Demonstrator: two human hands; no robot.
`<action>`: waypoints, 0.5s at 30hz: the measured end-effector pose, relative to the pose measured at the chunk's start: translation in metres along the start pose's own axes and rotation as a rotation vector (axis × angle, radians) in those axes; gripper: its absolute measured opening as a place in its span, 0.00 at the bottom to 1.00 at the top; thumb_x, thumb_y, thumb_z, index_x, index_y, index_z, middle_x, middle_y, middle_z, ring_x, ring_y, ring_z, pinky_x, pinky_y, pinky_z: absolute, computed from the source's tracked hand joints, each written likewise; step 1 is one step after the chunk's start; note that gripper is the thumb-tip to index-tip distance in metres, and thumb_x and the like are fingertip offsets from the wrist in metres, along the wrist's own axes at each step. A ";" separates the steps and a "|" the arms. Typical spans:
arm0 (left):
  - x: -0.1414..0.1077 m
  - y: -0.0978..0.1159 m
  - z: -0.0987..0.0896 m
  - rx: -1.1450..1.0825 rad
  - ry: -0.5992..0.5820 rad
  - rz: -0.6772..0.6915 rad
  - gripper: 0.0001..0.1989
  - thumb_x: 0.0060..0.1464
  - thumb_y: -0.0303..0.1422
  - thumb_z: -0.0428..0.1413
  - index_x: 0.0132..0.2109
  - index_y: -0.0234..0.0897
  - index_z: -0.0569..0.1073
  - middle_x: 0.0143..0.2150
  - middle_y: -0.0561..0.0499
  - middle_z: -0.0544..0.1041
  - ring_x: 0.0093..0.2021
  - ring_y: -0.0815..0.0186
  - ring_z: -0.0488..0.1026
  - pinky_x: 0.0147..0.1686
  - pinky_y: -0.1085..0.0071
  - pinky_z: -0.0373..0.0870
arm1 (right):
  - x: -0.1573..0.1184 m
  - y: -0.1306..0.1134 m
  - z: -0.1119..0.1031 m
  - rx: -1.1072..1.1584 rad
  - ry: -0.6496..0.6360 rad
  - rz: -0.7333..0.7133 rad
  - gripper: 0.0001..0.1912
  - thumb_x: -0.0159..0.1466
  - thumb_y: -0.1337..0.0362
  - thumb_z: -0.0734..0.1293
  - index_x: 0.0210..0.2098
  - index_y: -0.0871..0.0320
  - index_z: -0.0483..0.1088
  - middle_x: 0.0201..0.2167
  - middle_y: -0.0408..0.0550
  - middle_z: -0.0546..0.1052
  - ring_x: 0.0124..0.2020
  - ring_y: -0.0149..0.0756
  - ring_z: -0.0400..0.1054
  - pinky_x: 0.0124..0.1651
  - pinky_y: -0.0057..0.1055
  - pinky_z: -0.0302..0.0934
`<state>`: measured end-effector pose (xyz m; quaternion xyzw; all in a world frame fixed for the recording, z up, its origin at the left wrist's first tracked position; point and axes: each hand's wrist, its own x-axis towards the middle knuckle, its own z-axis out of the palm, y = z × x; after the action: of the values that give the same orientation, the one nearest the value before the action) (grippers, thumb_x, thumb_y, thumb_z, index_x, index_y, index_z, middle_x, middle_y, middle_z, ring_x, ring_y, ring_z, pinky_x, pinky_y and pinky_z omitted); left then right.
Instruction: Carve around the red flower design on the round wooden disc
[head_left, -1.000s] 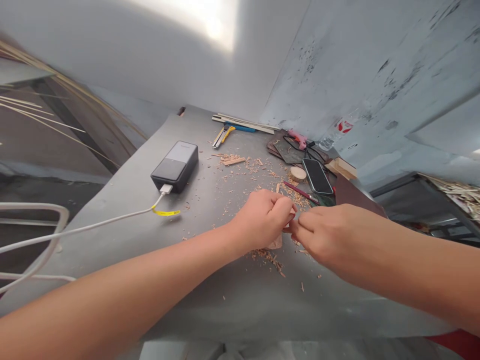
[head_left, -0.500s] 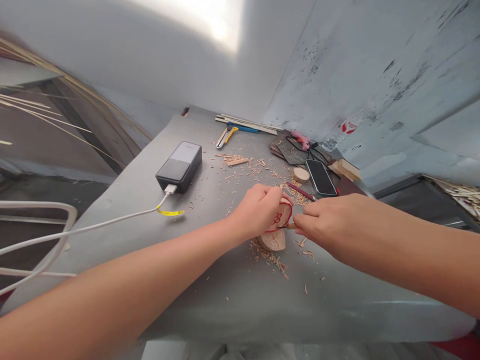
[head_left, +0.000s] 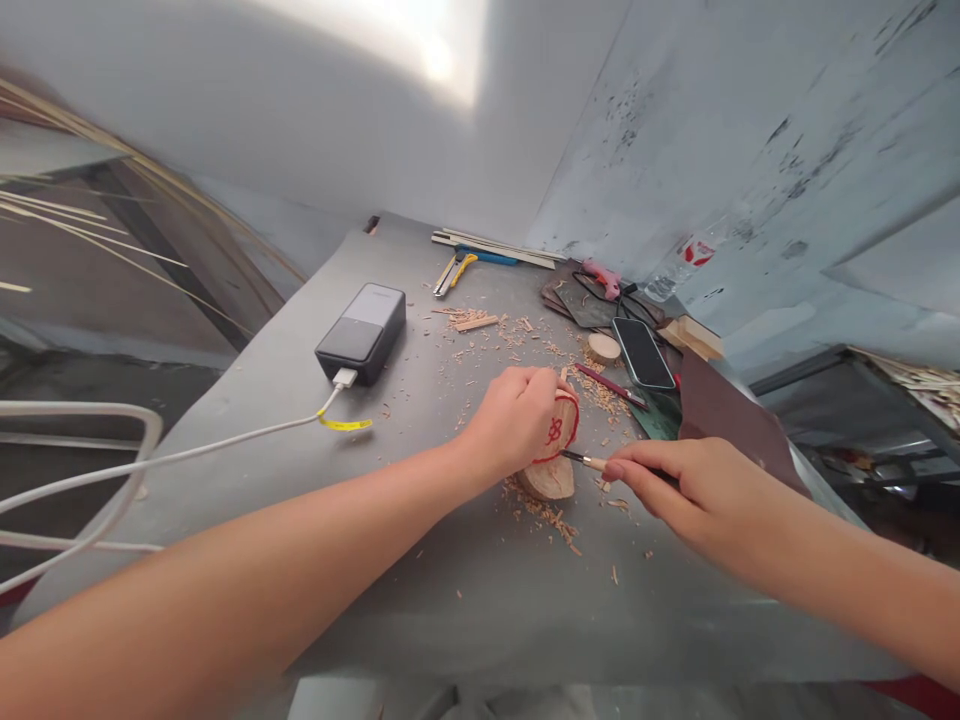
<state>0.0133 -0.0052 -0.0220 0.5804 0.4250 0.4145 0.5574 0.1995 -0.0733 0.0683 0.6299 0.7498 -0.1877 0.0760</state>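
A power bank [head_left: 362, 332] lies at the red-marked wood slice's [head_left: 559, 428] ten o'clock. The slice is held by the closed left hand [head_left: 523, 415], a wood block [head_left: 549, 480] at its six; at four, the carving knife's [head_left: 592, 462] handle is gripped in the curled right hand [head_left: 671, 480].

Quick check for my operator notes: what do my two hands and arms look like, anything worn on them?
The left hand and right hand are bare, without gloves. No sleeve, watch or bracelet shows on the left forearm or right forearm. I see no markings; small details are too blurred to tell.
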 end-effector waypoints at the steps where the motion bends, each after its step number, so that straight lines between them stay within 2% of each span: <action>1: -0.001 -0.001 0.000 -0.001 0.001 0.002 0.18 0.63 0.38 0.43 0.33 0.38 0.75 0.32 0.49 0.79 0.36 0.60 0.74 0.33 0.68 0.69 | 0.000 0.000 0.001 0.015 -0.007 0.015 0.27 0.73 0.45 0.55 0.26 0.54 0.69 0.19 0.39 0.63 0.22 0.32 0.54 0.23 0.29 0.49; 3: -0.002 -0.001 0.001 -0.005 0.005 0.007 0.19 0.63 0.38 0.42 0.34 0.39 0.75 0.32 0.49 0.79 0.36 0.60 0.74 0.33 0.68 0.70 | -0.002 -0.002 0.005 0.018 0.015 0.000 0.27 0.74 0.46 0.55 0.27 0.54 0.69 0.19 0.39 0.64 0.21 0.32 0.55 0.23 0.30 0.48; 7: -0.007 -0.002 0.004 -0.015 0.007 0.020 0.19 0.64 0.39 0.42 0.38 0.39 0.76 0.35 0.47 0.81 0.38 0.58 0.76 0.35 0.67 0.72 | -0.006 -0.007 0.015 -0.040 0.150 -0.134 0.23 0.74 0.56 0.55 0.28 0.54 0.71 0.21 0.43 0.74 0.22 0.34 0.63 0.27 0.32 0.51; 9: -0.010 -0.002 0.005 -0.019 0.001 0.025 0.19 0.65 0.39 0.42 0.40 0.39 0.76 0.37 0.46 0.82 0.40 0.57 0.77 0.37 0.66 0.73 | -0.008 -0.010 0.018 -0.052 0.171 -0.155 0.21 0.74 0.59 0.55 0.27 0.54 0.70 0.21 0.44 0.75 0.22 0.34 0.64 0.28 0.33 0.51; 11: -0.012 -0.002 0.007 -0.022 -0.002 0.026 0.19 0.65 0.39 0.41 0.41 0.39 0.76 0.39 0.45 0.82 0.41 0.56 0.78 0.38 0.65 0.73 | -0.009 -0.013 0.017 -0.037 0.138 -0.104 0.21 0.73 0.58 0.55 0.26 0.54 0.67 0.19 0.43 0.72 0.20 0.34 0.61 0.26 0.32 0.49; 15: -0.013 -0.003 0.010 -0.025 -0.009 0.014 0.19 0.66 0.37 0.41 0.43 0.38 0.76 0.39 0.44 0.83 0.42 0.56 0.78 0.39 0.64 0.74 | -0.009 -0.014 0.012 0.083 -0.025 0.096 0.24 0.73 0.50 0.54 0.24 0.53 0.60 0.19 0.40 0.64 0.20 0.32 0.55 0.23 0.30 0.47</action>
<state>0.0186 -0.0205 -0.0258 0.5784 0.4132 0.4208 0.5636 0.1866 -0.0882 0.0630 0.6655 0.7092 -0.2226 0.0680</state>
